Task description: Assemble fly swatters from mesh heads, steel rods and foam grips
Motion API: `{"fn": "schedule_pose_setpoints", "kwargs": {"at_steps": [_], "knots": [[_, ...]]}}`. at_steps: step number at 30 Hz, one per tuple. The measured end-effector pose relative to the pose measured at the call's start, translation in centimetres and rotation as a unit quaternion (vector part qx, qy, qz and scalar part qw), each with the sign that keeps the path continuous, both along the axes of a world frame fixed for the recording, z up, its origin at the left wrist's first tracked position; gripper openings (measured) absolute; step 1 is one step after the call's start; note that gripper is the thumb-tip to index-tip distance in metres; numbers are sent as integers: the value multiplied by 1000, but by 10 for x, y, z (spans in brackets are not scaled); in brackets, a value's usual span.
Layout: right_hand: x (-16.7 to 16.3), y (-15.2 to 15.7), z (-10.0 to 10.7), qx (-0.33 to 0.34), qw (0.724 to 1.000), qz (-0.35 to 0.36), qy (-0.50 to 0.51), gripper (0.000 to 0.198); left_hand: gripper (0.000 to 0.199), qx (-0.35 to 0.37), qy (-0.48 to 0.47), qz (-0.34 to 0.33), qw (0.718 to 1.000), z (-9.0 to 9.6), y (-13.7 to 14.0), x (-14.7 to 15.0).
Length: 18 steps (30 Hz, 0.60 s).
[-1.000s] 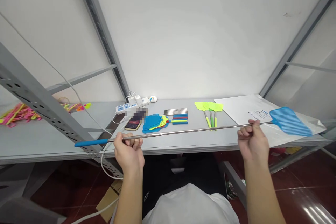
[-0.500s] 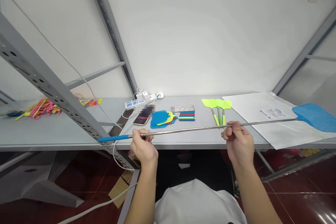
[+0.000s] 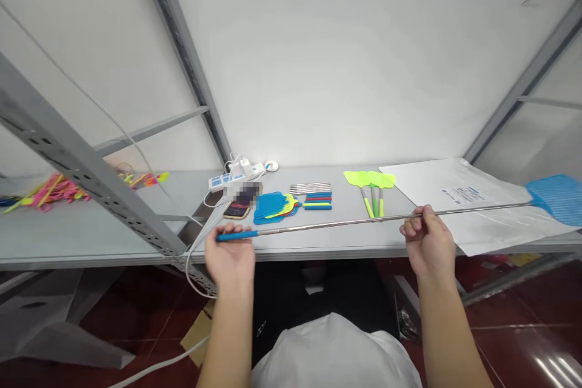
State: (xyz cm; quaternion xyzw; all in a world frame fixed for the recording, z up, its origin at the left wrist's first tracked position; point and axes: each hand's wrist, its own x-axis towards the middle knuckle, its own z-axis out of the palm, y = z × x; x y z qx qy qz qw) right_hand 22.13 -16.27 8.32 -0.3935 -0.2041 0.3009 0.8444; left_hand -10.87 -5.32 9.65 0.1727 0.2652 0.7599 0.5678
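Note:
A long fly swatter (image 3: 336, 224) with a thin metal rod stretches across in front of me. My left hand (image 3: 230, 254), palm up, holds its blue grip end with the fingers behind it. The thumb and fingers of my right hand (image 3: 430, 239) pinch the metal rod, nearer the blue paddle (image 3: 557, 199) at far right. Behind the rod, on the grey shelf, lie blue, yellow and red swatter heads (image 3: 273, 207), several coloured grips (image 3: 318, 200) and a row of metal rods (image 3: 310, 188). Three small yellow-green swatters (image 3: 370, 179) lie to their right.
A white plastic bag (image 3: 436, 182) lies flat at right, under the paddle. A phone (image 3: 237, 209) and a white power strip (image 3: 226, 180) with cables stand left of the parts. Pink and yellow items (image 3: 61, 191) pile up beyond the metal upright (image 3: 86, 151).
My left hand has shifted left from the metal rod onto the blue grip and turned palm up. The swatter and my right hand have moved right.

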Motion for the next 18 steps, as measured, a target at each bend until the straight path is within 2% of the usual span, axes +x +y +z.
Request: {"fn": "schedule_pose_setpoints", "kwargs": {"at_steps": [4, 8, 13, 18], "knots": [[12, 6, -6, -24, 1000, 3, -20, 33, 22, -3, -52, -15, 999, 2, 9, -25], [4, 17, -16, -40, 998, 30, -27, 34, 16, -6, -75, -26, 997, 1, 11, -33], [-17, 23, -21, -54, 995, 81, -35, 37, 17, -10, -47, 25, 999, -2, 11, -36], [-18, 21, -22, -55, 990, 122, -54, 37, 10, 21, 53, 109, 992, 0, 9, -37]]}}
